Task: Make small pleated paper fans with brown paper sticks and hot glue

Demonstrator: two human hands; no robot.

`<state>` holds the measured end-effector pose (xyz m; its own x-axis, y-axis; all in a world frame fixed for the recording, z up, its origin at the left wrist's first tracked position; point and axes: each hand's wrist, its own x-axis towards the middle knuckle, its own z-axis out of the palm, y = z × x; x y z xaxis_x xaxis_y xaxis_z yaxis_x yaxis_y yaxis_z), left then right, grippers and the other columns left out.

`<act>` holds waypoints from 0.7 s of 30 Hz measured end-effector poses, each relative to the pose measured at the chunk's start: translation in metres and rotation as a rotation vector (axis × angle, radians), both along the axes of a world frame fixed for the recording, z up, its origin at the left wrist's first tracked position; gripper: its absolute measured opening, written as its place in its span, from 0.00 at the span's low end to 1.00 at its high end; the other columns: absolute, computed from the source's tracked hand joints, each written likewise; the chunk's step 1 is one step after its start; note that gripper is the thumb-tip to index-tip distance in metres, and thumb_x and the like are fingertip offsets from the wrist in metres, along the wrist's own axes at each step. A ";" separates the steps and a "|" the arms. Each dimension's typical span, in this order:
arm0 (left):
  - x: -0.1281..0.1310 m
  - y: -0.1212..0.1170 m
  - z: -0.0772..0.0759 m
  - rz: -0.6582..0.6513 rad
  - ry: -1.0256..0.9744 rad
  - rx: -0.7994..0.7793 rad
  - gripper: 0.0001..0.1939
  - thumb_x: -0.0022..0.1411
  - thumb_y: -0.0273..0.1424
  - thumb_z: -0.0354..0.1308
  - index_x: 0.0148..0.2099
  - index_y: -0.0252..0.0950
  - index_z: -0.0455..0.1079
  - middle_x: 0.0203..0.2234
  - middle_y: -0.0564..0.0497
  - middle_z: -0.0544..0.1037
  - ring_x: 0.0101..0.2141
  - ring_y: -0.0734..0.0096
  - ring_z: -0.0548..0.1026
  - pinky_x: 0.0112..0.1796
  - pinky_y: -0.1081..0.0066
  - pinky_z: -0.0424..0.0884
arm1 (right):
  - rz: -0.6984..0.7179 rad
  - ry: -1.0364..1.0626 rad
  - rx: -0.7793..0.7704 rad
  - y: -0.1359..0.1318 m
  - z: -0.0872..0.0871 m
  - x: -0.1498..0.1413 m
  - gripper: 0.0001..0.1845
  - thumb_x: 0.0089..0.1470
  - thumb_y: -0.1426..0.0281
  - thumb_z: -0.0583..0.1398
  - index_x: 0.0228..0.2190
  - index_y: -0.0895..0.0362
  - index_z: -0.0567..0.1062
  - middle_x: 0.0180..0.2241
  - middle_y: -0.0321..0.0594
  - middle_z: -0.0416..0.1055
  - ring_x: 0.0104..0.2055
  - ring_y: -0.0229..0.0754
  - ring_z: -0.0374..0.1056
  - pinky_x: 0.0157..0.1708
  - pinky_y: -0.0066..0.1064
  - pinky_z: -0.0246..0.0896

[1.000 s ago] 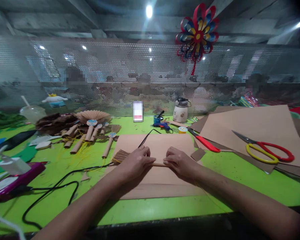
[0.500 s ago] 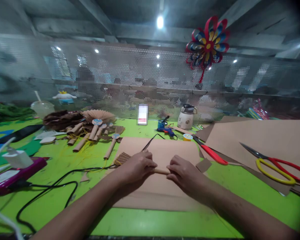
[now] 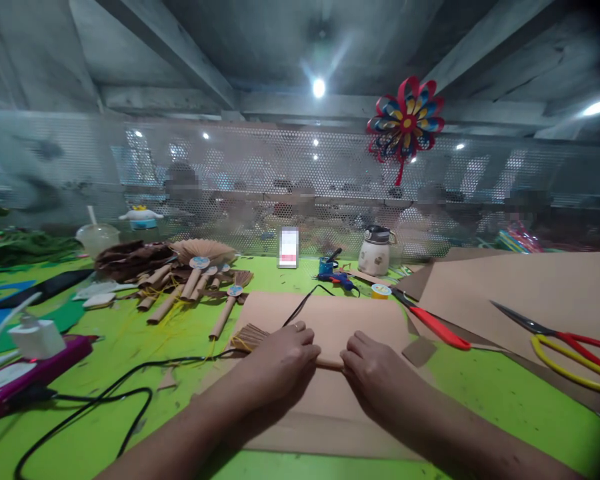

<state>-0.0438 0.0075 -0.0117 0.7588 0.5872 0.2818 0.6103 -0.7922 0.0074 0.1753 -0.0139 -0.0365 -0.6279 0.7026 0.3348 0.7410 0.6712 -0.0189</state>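
Observation:
A thin roll of brown paper lies crosswise over a large brown paper sheet. My left hand is closed, its fingertips on the roll's left part. At the right part, the bent fingers of my right hand press on the same roll. Only the short middle stretch shows between the hands; both ends are hidden under them. Pleated brown paper lies just left of my left hand, partly covered by it. A black cord runs past it on the sheet.
Several finished paper fans lie at the back left. A blue glue gun, a yellow tape roll and a bottle stand behind the sheet. Red-and-yellow scissors lie on the right. A purple power strip sits at left.
The camera view has tilted up, so everything sits lower in the picture. Both hands stay on the paper roll, with little movement over the sheet.

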 end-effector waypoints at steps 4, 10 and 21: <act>0.005 0.003 -0.003 0.012 0.067 0.084 0.09 0.66 0.24 0.50 0.33 0.35 0.69 0.29 0.47 0.74 0.34 0.63 0.68 0.35 0.64 0.64 | -0.006 -0.012 0.000 -0.002 0.004 -0.002 0.08 0.59 0.79 0.54 0.33 0.59 0.72 0.34 0.46 0.70 0.35 0.46 0.62 0.32 0.36 0.57; 0.008 -0.009 0.000 0.028 0.030 0.076 0.07 0.62 0.22 0.52 0.33 0.35 0.69 0.29 0.46 0.73 0.34 0.61 0.68 0.38 0.62 0.66 | -0.009 -0.048 -0.015 -0.003 0.010 -0.004 0.09 0.59 0.79 0.54 0.32 0.59 0.73 0.34 0.47 0.71 0.36 0.47 0.63 0.31 0.36 0.57; 0.007 -0.007 0.002 0.015 0.131 0.061 0.09 0.66 0.24 0.49 0.36 0.34 0.69 0.32 0.45 0.73 0.35 0.61 0.68 0.37 0.63 0.65 | -0.009 -0.087 -0.052 -0.005 0.017 -0.004 0.10 0.61 0.79 0.52 0.33 0.60 0.73 0.35 0.47 0.71 0.37 0.46 0.62 0.33 0.36 0.57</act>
<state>-0.0366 0.0008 -0.0096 0.7828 0.5832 0.2169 0.6144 -0.7796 -0.1212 0.1712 -0.0194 -0.0196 -0.6467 0.7233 0.2422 0.7474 0.6643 0.0116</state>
